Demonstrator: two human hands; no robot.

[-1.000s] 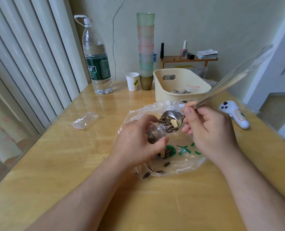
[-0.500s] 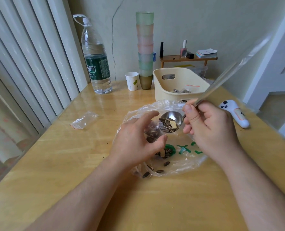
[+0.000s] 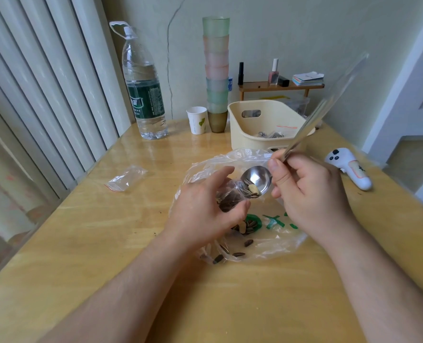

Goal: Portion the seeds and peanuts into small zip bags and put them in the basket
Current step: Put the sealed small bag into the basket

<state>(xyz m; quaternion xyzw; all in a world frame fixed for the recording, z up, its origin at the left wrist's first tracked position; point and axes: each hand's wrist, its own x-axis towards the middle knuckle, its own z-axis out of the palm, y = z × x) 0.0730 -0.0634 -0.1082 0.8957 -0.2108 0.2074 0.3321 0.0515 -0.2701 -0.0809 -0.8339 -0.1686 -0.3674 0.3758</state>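
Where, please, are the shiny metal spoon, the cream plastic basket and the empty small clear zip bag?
Shiny metal spoon (image 3: pixel 259 178): head view, on its bowl.
Cream plastic basket (image 3: pixel 248 137): head view, on its front wall.
Empty small clear zip bag (image 3: pixel 126 177): head view, on its middle.

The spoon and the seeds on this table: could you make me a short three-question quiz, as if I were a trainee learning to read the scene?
1. True or false: the spoon is tipped at the mouth of the small bag held by the left hand.
2. Which hand holds the spoon's handle?
A. the left hand
B. the right hand
C. neither
3. Fill in: an empty zip bag lies on the table, left of the big plastic bag, while the cream ____ stands behind it.

Key: 1 true; 2 B; 3 basket.
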